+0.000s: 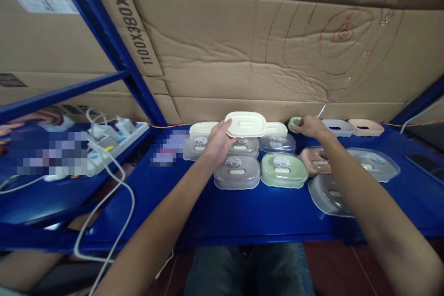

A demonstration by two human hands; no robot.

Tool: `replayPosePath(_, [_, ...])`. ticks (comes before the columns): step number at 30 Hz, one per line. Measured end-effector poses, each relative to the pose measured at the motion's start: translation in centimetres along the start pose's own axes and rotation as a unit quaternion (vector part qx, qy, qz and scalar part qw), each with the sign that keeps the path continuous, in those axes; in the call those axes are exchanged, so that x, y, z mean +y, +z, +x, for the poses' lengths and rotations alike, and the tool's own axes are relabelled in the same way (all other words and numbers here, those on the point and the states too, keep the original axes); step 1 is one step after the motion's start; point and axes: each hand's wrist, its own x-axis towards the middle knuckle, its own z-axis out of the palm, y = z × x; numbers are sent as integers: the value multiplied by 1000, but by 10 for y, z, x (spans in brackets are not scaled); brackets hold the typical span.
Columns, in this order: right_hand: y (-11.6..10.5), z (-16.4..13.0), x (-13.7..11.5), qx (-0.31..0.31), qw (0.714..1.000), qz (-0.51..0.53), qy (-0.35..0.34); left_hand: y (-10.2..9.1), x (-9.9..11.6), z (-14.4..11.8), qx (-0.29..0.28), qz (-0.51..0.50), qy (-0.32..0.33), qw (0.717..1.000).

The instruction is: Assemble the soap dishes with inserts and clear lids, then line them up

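My left hand (218, 142) is closed on the near end of a cream oval plastic lid or tray (245, 124), raised above the row of boxes. My right hand (310, 126) reaches to the back of the table, its fingers closed at a pale green plastic piece (294, 123), partly hidden by the hand. Below my left hand sit a grey lidded box (237, 178) and another behind it. A green box with a clear cover (283, 178) stands between my arms. My right forearm partly covers a pink box (314, 159) and a dark grey box (324, 194).
A grey piece (337, 127) and a peach piece (366, 126) with slots stand at the back right. A phone-like dark slab (425, 164) lies at the right edge. Left are a power strip (104, 155) and looping white cables (130, 194). Cardboard (215, 32) walls the back.
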Motion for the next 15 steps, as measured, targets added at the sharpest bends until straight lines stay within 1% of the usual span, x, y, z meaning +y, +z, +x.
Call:
replayPosePath(2, [-5, -2, -10, 8, 1000, -6, 8, 1, 1, -2, -6, 0, 1, 1000])
replayPosePath(3, [-8, -5, -16, 25, 1000, 1, 4, 1, 1, -3, -9, 0, -1, 1000])
replayPosePath(5, [-14, -12, -33, 92, 994, 48, -24, 3, 1, -5, -15, 1, -8, 1000])
replayPosePath(6, [-17, -16, -43, 133, 986, 87, -49, 4, 1, -7, -18, 0, -12, 1000])
replayPosePath(8, [-23, -28, -64, 203, 958, 170, -113, 6, -1, -10, -25, -3, -22, 999])
replayPosePath(10, [-27, -40, -85, 244, 927, 221, -182, 9, -2, -13, -29, -6, -32, 999])
replayPosePath(12, [-29, -51, -104, 255, 907, 229, -247, 13, -4, -16, -35, -8, -42, 998])
replayPosePath(15, [-26, -66, -126, 238, 889, 194, -339, 19, -7, -20, -54, -21, -53, 997])
